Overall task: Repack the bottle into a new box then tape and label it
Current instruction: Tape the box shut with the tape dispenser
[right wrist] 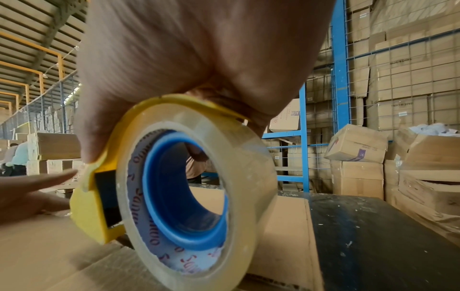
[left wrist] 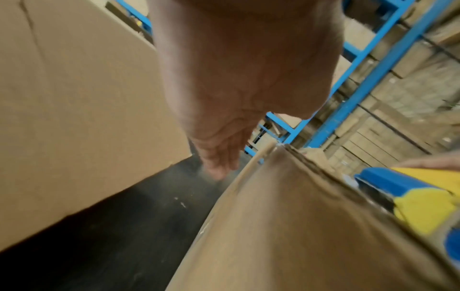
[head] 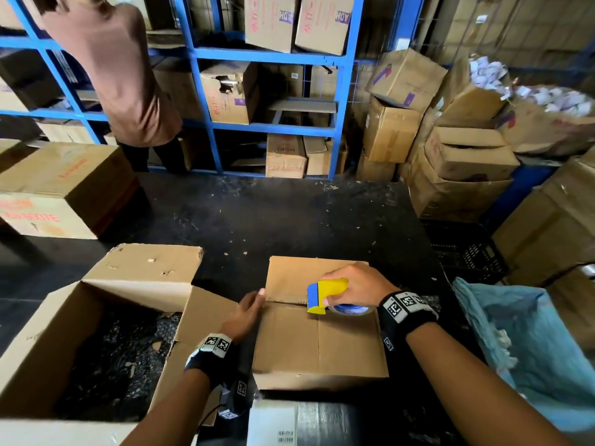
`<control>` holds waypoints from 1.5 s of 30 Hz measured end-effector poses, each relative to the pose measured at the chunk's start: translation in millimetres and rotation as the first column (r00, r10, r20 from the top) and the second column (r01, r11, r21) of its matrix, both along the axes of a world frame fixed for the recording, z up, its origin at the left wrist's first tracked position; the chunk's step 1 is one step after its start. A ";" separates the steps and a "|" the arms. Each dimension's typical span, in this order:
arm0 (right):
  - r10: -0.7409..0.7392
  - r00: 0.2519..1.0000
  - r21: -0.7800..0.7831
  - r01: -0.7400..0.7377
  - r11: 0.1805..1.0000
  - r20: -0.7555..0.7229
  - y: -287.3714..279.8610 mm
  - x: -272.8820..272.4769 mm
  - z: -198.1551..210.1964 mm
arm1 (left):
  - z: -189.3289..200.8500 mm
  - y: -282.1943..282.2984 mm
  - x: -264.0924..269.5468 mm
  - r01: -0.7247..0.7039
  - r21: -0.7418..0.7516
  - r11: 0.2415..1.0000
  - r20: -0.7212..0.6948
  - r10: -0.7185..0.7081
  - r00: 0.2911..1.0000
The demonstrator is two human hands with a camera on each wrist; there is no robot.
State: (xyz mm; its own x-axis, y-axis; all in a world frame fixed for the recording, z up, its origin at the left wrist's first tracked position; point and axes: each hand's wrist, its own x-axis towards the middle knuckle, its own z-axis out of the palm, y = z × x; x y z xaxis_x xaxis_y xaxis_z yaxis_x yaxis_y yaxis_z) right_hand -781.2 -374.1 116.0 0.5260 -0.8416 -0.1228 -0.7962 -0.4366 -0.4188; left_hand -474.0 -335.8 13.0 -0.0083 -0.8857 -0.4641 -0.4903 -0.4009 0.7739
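A small closed cardboard box point(head: 318, 342) stands on the black table in front of me. My right hand point(head: 357, 281) grips a yellow and blue tape dispenser point(head: 325, 296) with a clear tape roll point(right wrist: 199, 196), set down on the seam between the top flaps. My left hand point(head: 249, 309) lies with straight fingers against the box's left top edge, pressing the flap. In the left wrist view the left hand point(left wrist: 224, 137) runs along the box's side point(left wrist: 286, 226), with the dispenser point(left wrist: 410, 196) at the right. No bottle shows in any view.
A large open box point(head: 42, 349) stands at my left, and a closed one point(head: 64, 188) farther back. A person in a brown shirt point(head: 122, 75) stands at the blue rack point(head: 267, 56). A blue bag point(head: 531, 349) and a black crate point(head: 467, 249) are at the right.
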 end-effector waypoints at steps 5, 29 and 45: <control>-0.015 0.999 -0.006 0.015 1.000 -0.044 2.6 3.2 8.1 | 15.9 22.3 -15.9 0.225 0.045 0.973 -0.151 -0.216 0.965; -0.050 0.998 0.075 0.048 0.996 0.027 13.8 -22.5 26.0 | 17.4 32.8 -71.8 0.645 -0.172 0.745 0.815 -0.260 0.517; -0.269 0.963 0.205 0.261 0.943 0.012 33.6 -196.9 46.7 | 14.1 31.6 -74.6 0.647 -0.161 0.745 0.830 -0.253 0.498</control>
